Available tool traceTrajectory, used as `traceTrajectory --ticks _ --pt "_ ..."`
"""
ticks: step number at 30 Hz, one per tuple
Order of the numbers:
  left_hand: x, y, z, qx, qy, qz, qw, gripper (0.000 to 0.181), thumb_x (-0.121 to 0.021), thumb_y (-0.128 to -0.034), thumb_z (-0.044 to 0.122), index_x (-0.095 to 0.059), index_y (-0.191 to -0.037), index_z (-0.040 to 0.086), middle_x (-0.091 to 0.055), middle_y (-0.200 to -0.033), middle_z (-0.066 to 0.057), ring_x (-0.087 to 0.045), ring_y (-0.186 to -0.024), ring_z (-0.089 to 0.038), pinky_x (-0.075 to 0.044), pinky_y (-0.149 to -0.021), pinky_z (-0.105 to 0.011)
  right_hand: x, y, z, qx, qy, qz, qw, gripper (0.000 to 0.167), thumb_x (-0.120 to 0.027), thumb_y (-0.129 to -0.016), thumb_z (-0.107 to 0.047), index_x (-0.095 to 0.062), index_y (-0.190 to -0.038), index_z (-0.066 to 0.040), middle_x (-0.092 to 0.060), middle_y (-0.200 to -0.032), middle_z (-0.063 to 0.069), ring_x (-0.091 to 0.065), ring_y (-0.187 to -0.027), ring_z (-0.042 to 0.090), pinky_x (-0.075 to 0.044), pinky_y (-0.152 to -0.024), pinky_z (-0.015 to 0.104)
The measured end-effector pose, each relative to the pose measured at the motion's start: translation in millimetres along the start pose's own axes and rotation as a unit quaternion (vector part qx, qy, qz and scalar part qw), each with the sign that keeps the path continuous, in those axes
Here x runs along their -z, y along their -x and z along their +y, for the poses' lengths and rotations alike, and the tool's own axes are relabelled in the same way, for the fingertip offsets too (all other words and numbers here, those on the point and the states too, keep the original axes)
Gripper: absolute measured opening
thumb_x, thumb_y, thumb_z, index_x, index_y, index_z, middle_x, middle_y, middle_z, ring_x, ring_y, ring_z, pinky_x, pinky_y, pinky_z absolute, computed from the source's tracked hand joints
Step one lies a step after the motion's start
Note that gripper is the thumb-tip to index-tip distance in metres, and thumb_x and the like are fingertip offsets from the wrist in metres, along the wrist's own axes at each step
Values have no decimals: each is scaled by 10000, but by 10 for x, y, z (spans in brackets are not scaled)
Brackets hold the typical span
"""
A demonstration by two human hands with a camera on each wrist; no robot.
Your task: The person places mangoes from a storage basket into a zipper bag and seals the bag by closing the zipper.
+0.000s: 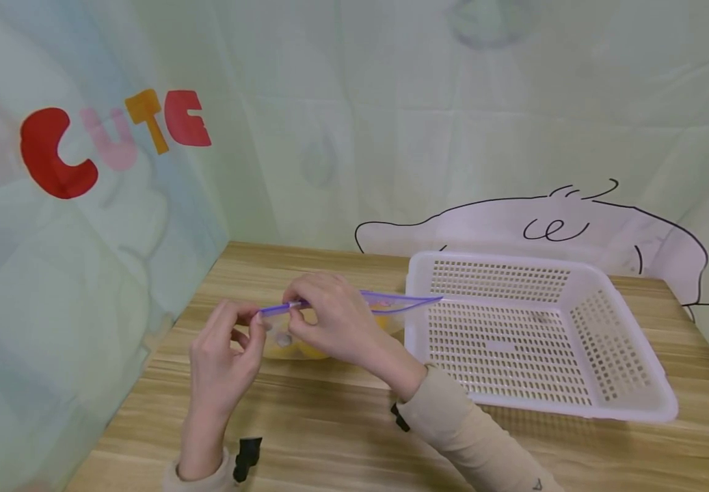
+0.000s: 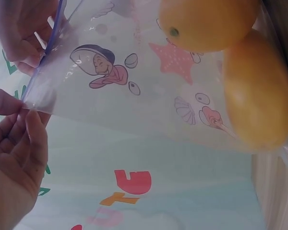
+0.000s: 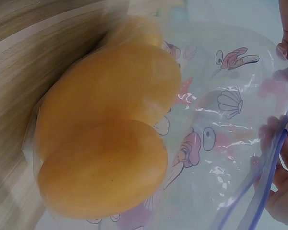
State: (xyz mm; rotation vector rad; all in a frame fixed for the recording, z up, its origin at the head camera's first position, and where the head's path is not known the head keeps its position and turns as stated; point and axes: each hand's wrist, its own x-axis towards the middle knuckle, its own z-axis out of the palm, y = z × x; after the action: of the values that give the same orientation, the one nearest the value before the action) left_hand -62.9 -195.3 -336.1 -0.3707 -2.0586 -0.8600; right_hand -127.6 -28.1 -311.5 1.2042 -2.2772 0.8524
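A clear zip bag [image 2: 149,112] printed with shells, a starfish and cartoon figures stands on the table, holding several yellow-orange fruits [image 3: 105,167] low in it. Its blue-purple zip edge [image 1: 403,298] runs along the top, and the right-hand stretch gapes apart in the head view. My left hand [image 1: 226,355] pinches the left end of that edge between thumb and fingers. Close beside it, my right hand [image 1: 337,318] pinches the zip between thumb and fingers, its forearm crossing in front of the bag. Part of the fruit is hidden behind my right hand in the head view.
A white perforated plastic basket [image 1: 606,413] stands on the wood-grain table [image 1: 329,437] to the right, close to the bag's open end. Patterned cloth [image 1: 305,171] hangs behind and at the left, with coloured letters on it.
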Motion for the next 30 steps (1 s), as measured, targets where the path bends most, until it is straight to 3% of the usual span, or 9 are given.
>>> traceTrajectory --ticks 16,30 --pt "-9 13 -14 136 173 -11 9998 121 -626 -774 -128 -622 -851 -35 -636 -775 -97 -561 -706 -68 -439 -540 -57 -3 22 24 -80 -36 21 10000 115 -639 -808 -115 -663 -914 -153 -706 -914 -50 -628 -875 87 -509 -818 284" --pt "-20 19 -21 85 138 61 9999 167 -643 -741 -157 -626 -848 -30 -637 -766 -93 -557 -685 -78 -433 -528 -70 16 38 40 -144 12 12 9999 101 -635 -821 -129 -667 -911 -161 -704 -916 -60 -629 -875 76 -512 -814 286"
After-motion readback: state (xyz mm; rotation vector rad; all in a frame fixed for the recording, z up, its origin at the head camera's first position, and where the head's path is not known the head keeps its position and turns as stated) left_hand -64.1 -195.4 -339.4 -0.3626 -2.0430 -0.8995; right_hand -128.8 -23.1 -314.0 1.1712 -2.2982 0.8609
